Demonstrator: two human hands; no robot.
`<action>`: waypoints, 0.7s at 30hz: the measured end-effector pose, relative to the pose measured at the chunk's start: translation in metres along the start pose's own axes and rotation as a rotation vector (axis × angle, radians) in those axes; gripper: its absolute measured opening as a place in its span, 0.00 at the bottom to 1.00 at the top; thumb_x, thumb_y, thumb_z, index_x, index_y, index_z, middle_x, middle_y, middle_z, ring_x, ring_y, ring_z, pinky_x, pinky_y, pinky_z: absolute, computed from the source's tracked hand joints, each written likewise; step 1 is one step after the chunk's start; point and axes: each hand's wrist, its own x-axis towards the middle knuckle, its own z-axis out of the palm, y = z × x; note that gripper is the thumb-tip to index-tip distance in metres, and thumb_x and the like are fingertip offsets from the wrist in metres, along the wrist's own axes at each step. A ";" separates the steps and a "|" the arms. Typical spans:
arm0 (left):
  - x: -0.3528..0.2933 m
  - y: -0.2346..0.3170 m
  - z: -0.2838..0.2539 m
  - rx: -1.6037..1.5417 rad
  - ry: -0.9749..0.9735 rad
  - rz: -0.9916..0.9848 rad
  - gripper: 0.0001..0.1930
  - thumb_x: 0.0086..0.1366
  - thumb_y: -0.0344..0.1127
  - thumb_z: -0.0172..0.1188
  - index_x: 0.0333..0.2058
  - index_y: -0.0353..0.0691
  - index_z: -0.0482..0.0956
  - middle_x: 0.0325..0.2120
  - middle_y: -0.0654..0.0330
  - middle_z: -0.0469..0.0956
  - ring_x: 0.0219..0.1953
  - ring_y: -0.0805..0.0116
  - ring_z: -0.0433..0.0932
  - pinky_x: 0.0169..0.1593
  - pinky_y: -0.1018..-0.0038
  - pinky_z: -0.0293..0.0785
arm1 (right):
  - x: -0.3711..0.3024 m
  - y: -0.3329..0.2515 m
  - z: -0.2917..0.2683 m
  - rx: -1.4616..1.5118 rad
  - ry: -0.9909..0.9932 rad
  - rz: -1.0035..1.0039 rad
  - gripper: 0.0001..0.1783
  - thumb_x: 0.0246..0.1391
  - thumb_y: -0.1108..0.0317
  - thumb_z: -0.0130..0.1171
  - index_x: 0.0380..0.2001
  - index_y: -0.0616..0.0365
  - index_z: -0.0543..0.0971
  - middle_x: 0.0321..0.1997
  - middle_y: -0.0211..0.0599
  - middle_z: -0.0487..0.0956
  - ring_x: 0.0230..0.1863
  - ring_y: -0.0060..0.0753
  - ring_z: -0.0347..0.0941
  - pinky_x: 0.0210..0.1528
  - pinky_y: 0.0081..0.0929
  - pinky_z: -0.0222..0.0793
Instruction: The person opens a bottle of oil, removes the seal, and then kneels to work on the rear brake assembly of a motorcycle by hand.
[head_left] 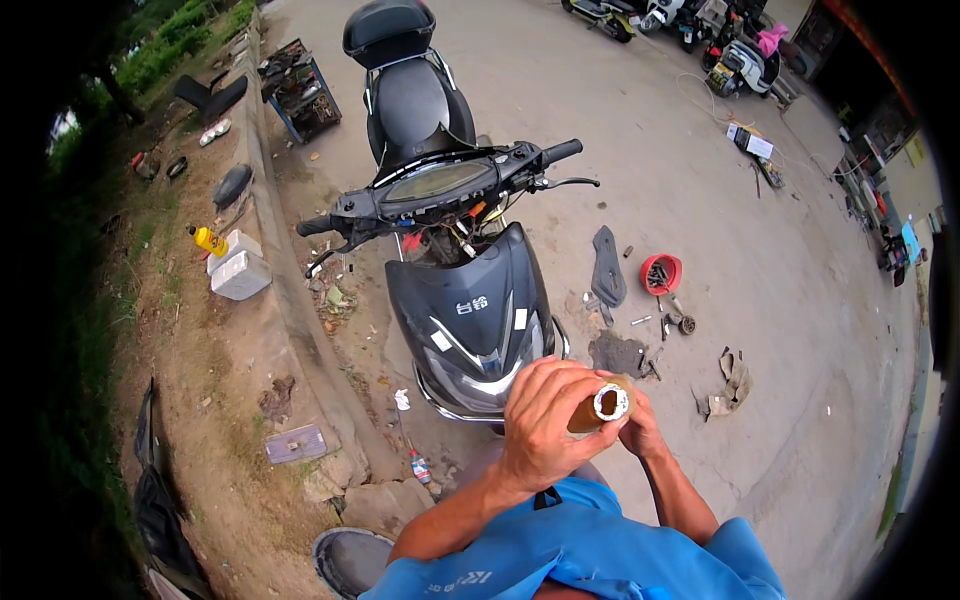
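Observation:
In front of my body I hold a tan-brown cylinder [588, 413] tipped toward me, its end a ragged white ring around a dark hole. Whether it is a bottle or a roll cannot be made out. My left hand [548, 412] is wrapped around its left side, thumb under the white ring. On the far right side my right hand [641, 428] closes on it, its fingers partly hidden. Just beyond my hands stands a dark grey scooter [463, 300], its handlebar cover [440, 185] loosened and coloured wires [462, 232] showing below it.
Right of the scooter lie a red bowl [661, 274] of small parts, a dark plastic panel [607, 265] and scattered tools. A kerb [290, 290] runs along the left, with a white block [240, 274] beside it. A bucket [350, 560] stands at my lower left.

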 end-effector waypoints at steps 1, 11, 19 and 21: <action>0.005 0.003 0.004 -0.019 -0.013 0.014 0.23 0.44 0.35 0.78 0.40 0.36 0.82 0.38 0.55 0.82 0.43 0.51 0.81 0.53 0.55 0.73 | -0.004 -0.007 -0.005 -0.076 -0.025 -0.058 0.45 0.58 0.46 0.65 0.69 0.66 0.66 0.66 0.44 0.74 0.68 0.37 0.70 0.70 0.39 0.64; 0.016 0.016 0.073 -0.021 -0.140 0.082 0.21 0.46 0.36 0.77 0.38 0.37 0.82 0.38 0.56 0.82 0.45 0.55 0.81 0.56 0.53 0.73 | -0.032 -0.023 -0.039 -0.415 0.219 0.033 0.36 0.47 0.68 0.77 0.60 0.58 0.76 0.58 0.32 0.79 0.61 0.28 0.73 0.62 0.32 0.70; 0.014 0.040 0.169 0.026 -0.197 0.030 0.22 0.47 0.36 0.76 0.42 0.38 0.81 0.42 0.58 0.82 0.49 0.57 0.80 0.58 0.52 0.72 | -0.053 -0.076 -0.108 -0.543 0.137 -0.101 0.38 0.45 0.58 0.79 0.58 0.61 0.75 0.59 0.39 0.77 0.59 0.36 0.75 0.61 0.33 0.71; 0.017 0.044 0.202 -0.006 -0.197 0.021 0.21 0.48 0.37 0.75 0.41 0.38 0.81 0.42 0.57 0.82 0.49 0.57 0.80 0.59 0.51 0.72 | -0.055 -0.095 -0.144 -0.616 0.116 -0.128 0.38 0.45 0.60 0.78 0.58 0.61 0.75 0.59 0.40 0.77 0.59 0.36 0.75 0.61 0.34 0.71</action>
